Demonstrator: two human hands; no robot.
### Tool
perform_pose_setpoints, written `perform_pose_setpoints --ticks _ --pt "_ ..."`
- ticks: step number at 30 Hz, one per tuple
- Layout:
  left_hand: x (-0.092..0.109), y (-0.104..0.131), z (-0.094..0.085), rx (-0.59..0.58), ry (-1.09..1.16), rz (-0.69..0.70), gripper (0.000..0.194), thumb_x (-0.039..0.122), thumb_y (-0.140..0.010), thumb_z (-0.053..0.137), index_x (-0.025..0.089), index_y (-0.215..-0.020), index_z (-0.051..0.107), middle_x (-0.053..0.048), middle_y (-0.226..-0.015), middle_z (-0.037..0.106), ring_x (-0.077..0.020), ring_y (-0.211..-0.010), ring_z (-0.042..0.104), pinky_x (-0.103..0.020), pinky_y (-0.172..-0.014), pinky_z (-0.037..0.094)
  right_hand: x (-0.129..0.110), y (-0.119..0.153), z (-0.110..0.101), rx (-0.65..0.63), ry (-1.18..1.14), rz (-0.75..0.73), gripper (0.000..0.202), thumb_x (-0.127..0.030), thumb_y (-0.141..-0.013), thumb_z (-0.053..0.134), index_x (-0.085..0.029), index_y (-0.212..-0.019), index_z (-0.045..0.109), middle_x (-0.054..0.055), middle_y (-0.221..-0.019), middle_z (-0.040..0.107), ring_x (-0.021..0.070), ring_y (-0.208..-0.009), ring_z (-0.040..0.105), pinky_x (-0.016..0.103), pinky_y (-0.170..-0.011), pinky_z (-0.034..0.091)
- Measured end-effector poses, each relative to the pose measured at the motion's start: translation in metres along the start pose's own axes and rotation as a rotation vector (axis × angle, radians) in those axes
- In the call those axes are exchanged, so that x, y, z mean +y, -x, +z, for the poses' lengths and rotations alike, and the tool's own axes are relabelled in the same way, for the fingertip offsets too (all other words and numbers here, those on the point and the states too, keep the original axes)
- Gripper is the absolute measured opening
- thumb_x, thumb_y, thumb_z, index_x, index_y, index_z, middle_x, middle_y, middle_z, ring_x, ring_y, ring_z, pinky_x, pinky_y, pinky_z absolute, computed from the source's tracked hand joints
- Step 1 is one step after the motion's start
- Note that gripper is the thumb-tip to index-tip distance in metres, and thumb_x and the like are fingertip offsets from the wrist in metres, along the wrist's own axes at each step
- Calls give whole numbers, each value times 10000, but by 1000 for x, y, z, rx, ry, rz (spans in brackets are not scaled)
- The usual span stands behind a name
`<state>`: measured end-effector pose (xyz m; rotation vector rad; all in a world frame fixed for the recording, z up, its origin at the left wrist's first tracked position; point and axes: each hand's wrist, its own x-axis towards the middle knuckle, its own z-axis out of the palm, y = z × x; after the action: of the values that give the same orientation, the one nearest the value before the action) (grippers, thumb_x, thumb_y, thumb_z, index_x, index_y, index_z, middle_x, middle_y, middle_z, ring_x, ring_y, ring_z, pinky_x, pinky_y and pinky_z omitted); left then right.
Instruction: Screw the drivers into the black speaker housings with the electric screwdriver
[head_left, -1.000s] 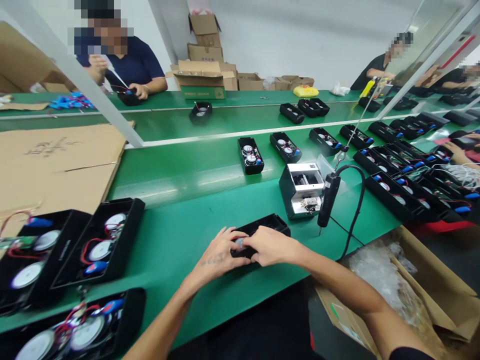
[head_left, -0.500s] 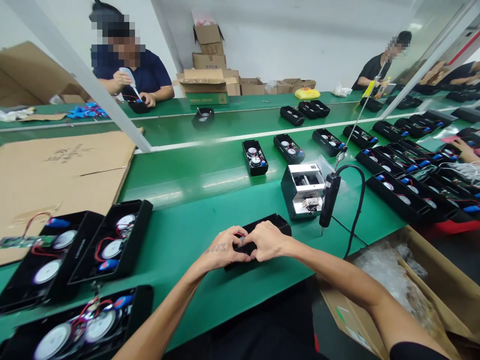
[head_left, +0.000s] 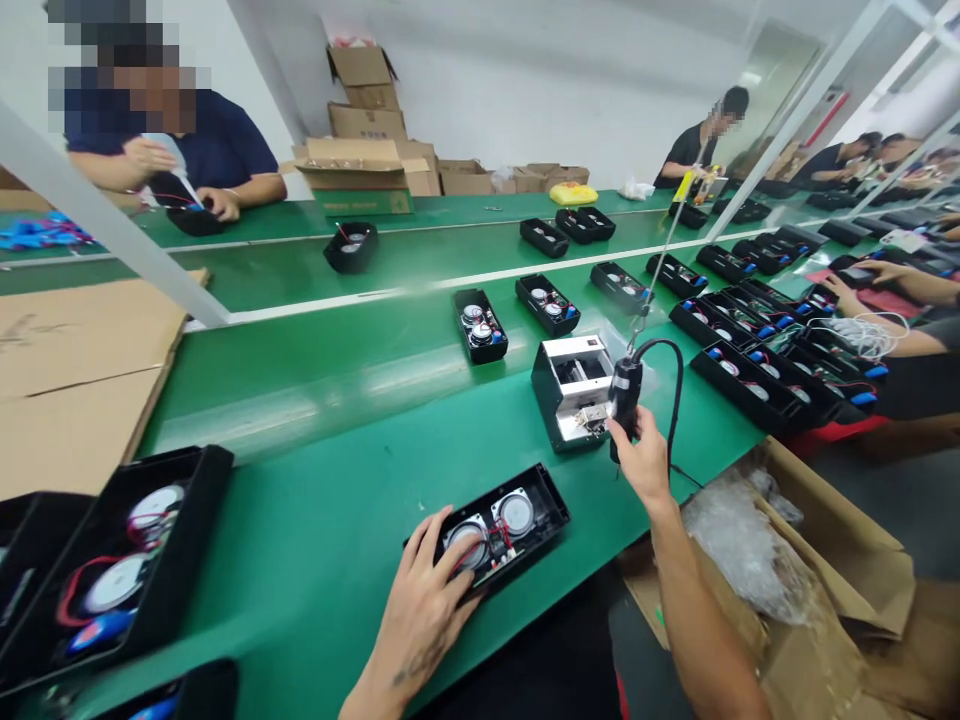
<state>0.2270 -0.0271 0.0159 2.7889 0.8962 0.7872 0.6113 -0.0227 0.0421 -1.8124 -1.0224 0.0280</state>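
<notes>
A black speaker housing (head_left: pixel 536 545) lies on the green bench in front of me, with two round speakers, red wires and a circuit board inside. My left hand (head_left: pixel 431 585) holds its left end, fingers reaching over the rim and onto the left speaker. To the right, my right hand (head_left: pixel 643 455) has its fingers around the lower part of a black electric screwdriver (head_left: pixel 626 385), which hangs upright from a cable. Just left of the screwdriver stands a black and silver screw feeder (head_left: pixel 574 390).
More open housings (head_left: pixel 480 325) stand on the green line ahead, at the far left and at the right. A cardboard box (head_left: pixel 832 550) with plastic bags is below the bench at the right. Other people work across the line and at the right.
My right hand has left the housing and taken hold of the screwdriver. My left hand stays on the housing, whose inside now shows. The view has shifted to the right.
</notes>
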Motion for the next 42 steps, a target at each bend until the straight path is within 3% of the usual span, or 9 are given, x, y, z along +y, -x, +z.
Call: perform_pose_setpoints --ticks 3,6,11,14,18,22,26,33,42 --pt "-2 0 1 31 33 -13 177 369 -865 864 253 -879 732 -22 -1281 765 -391 -1522 483 -594 -1233 456 7 9 5 1 -164 51 465 -554 -821 822 -205 -1074 646 29 -808 740 223 -689 698 376 -700 607" --pt "-6 2 5 72 73 -20 154 373 -893 832 265 -873 724 -8 -1257 774 -373 -1528 481 -574 -1243 440 -3 9 2 -32 -410 81 378 -472 -843 817 -208 -1045 636 -73 -603 617 154 -484 573 311 -541 525" --pt "-12 -5 12 107 83 9 133 364 -918 781 270 -855 711 -9 -1246 770 -358 -1551 459 -559 -1255 423 -39 -25 -6 -25 -605 -29 400 -424 -913 770 -235 -1222 600 -92 -643 644 150 -503 605 337 -623 578" --pt "-16 -19 12 92 34 50 129 342 -923 763 261 -840 708 -17 -1237 771 -377 -1511 495 -568 -1204 464 -58 -44 4 -14 -633 -121 342 -388 -910 786 -231 -1154 605 -88 -641 660 151 -528 622 345 -677 582" --pt "-20 -31 8 43 -3 104 97 255 -917 747 263 -829 709 -20 -1238 774 -374 -1468 524 -563 -1144 498 -68 -52 22 -36 -601 -84 440 -401 -860 821 -223 -1180 575 -122 -600 610 131 -498 565 338 -669 568" --pt "-21 -31 6 11 -34 112 84 256 -879 795 264 -845 719 -23 -1273 764 -382 -1477 514 -569 -1160 485 -71 -34 16 -248 -579 25 465 -426 -805 887 -234 -1121 604 -117 -603 603 120 -478 537 305 -555 533" --pt "-19 -28 7 -7 -28 95 84 226 -864 798 264 -853 724 -11 -1290 764 -391 -1489 500 -582 -1174 475 -79 5 -3 -409 -790 64 561 -403 -842 888 -264 -1279 566 -111 -652 631 128 -450 567 289 -479 497" --pt "-17 -29 7 -13 -5 76 45 224 -892 772 258 -878 744 -25 -1276 773 -392 -1496 492 -595 -1173 482 -108 59 8 -344 -1168 -28 508 -322 -934 813 -360 -1334 503 -131 -631 554 108 -380 459 237 -380 406" --pt "-17 -27 10 -17 15 59 62 203 -873 785 258 -887 758 -27 -1286 771 -403 -1498 493 -616 -1175 489 -112 67 22 -428 -1042 75 456 -420 -900 819 -401 -1236 512 -131 -589 526 134 -373 449 272 -383 390"
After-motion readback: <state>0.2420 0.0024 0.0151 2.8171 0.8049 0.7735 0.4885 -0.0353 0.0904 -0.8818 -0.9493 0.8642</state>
